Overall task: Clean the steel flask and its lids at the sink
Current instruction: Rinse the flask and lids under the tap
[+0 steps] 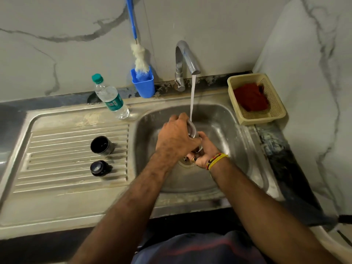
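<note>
Over the sink basin (224,134) I hold the steel flask (192,130), mostly hidden by my hands. My left hand (176,136) wraps its upper part from above. My right hand (206,151) grips its lower end near the drain. Water from the tap (185,60) runs down onto the flask's top. On the ribbed draining board (62,155) to the left stand two dark lids: a cup-shaped lid (101,145) with its hollow facing up, and a smaller stopper lid (100,168) in front of it.
A plastic water bottle (109,97) stands at the back of the draining board. A blue holder (143,83) with a bottle brush (140,58) sits by the wall. Right of the tap, a beige basket (276,109) holds a red cloth (250,97).
</note>
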A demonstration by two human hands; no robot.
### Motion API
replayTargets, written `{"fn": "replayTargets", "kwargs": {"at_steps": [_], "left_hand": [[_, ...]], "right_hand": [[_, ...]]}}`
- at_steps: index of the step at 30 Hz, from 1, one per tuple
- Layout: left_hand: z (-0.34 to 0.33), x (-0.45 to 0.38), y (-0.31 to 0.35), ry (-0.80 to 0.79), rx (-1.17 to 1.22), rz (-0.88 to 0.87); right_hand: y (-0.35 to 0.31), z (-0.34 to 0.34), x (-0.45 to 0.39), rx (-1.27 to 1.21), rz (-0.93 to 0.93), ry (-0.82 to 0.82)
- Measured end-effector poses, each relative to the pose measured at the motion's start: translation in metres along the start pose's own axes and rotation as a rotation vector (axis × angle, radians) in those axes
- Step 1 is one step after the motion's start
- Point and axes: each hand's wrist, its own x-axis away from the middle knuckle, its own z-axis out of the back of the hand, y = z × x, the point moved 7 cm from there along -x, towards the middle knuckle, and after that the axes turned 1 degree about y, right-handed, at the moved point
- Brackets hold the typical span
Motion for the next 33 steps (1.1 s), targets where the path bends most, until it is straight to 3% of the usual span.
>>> {"fn": "replayTargets", "kwargs": {"at_steps": [3,7,11,13,15,18,21,24,29,33], "left_hand": [[0.005,0.010,0.002,0.008,0.021,0.009],[0.005,0.034,-0.025,-0.013,-0.048,0.091],[-0.024,0.052,-0.052,-0.121,-0.063,0.163],[-0.031,0.059,-0.059,-0.082,-0.033,0.208],[-0.025,0.066,-0.071,0.035,0.034,0.266],[-0.012,0.088,-0.104,0.216,0.238,0.337],[0.004,0.121,-0.152,0.454,0.471,0.387],[0.023,0.151,-0.203,0.663,0.497,0.438],[0.059,0.195,-0.258,0.856,0.504,0.510],[0.063,0.214,-0.298,0.862,0.554,0.602]], "right_hand": [[-0.008,0.002,0.014,-0.002,0.056,0.012],[-0.020,0.007,0.025,0.240,0.232,0.081],[-0.040,0.001,0.043,0.419,0.680,0.337],[-0.037,-0.019,0.065,0.600,0.861,0.358],[-0.027,-0.037,0.079,0.658,0.957,0.245],[-0.005,-0.059,0.081,0.603,0.939,-0.022],[0.023,-0.079,0.065,0.674,0.875,-0.052],[0.057,-0.099,0.044,0.909,0.879,-0.067],[0.113,-0.153,0.044,1.300,0.909,-0.219],[0.153,-0.198,0.046,1.609,1.010,-0.370]]}}
